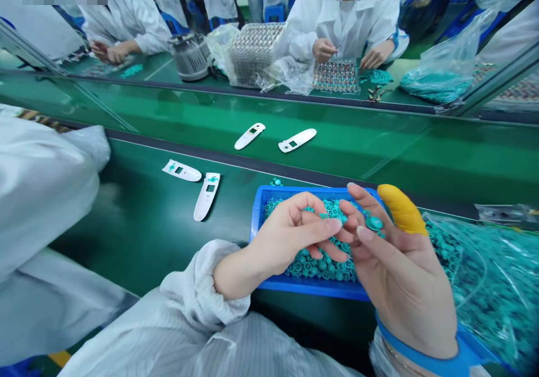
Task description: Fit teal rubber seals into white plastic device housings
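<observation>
My left hand (pixel 290 231) has its thumb and index finger pinched together, with a small teal plastic button part (pixel 340 218) at the tips. My right hand (pixel 404 270) is turned palm up, its thumb bent in beside the left fingertips. Another teal button part (pixel 374 223) lies between its thumb and fingers. A yellow finger cot (pixel 402 207) covers one right finger, and a blue strap (pixel 415 346) circles that wrist. Both hands are above a blue bin (pixel 311 290) full of such teal parts (pixel 322 267), partly covering it.
Two white plastic shells (pixel 182 170) with teal pieces in them lie left of the bin. On the green belt beyond rest two more white shells (pixel 298 140). A clear bag of teal parts (pixel 497 281) stands at right. Co-workers (pixel 345 23) sit across the belt.
</observation>
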Motion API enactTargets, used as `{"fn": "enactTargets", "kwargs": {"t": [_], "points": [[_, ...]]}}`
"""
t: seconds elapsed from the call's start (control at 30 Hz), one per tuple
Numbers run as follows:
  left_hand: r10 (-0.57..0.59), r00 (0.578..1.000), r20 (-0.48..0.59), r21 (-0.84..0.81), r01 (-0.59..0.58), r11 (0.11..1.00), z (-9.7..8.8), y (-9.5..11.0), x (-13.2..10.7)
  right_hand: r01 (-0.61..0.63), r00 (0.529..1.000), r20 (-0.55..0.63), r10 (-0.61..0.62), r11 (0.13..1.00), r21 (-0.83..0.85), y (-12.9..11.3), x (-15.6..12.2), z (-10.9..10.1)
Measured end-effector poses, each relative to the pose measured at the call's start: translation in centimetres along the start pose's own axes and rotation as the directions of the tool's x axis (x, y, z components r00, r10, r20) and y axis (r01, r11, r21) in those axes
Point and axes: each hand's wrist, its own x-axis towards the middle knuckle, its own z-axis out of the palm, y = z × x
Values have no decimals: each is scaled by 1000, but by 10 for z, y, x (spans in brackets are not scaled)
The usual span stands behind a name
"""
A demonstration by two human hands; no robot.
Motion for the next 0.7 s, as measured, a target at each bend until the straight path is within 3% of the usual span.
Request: {"fn": "enactTargets", "kwargs": {"t": [0.2, 0.27, 0.3, 0.33, 0.4, 0.43, 0.47, 0.53, 0.6, 0.7], "points": [[-66, 998, -2, -50, 66, 997, -7, 1, 4, -18, 1000, 21, 18, 1000, 6, -6, 3, -7], [-18, 999, 36, 132, 14, 991, -11, 5, 0, -9, 999, 35, 9, 1000, 2, -7, 6, -8], [29, 998, 57, 312, -46, 949, -13, 9, -3, -2, 999, 38, 2, 1000, 5, -7, 7, -9], [86, 993, 85, 525, -118, 843, -16, 13, -6, 3, 999, 41, -4, 1000, 9, -6, 9, -9], [174, 972, 159, 866, -222, 448, -28, 23, -7, -4, 998, 57, 3, 1000, 3, -5, 12, -12], [191, 965, 178, 945, -222, 240, -36, 29, -4, -9, 998, 65, 9, 1000, -9, -5, 13, -15], [207, 966, 153, 982, -172, 74, -46, 35, 2, -15, 997, 72, 17, 1000, -26, -4, 15, -18], [270, 963, -3, 995, 31, -99, -73, 52, 25, -8, 997, 77, 12, 998, -57, -3, 17, -26], [425, 871, -247, 939, 323, -115, -103, 73, 58, 32, 997, 74, -28, 998, -62, -1, 19, -37], [524, 750, -403, 860, 506, -64, -143, 104, 106, 89, 990, 114, -84, 995, -44, 6, 26, -57]]}}
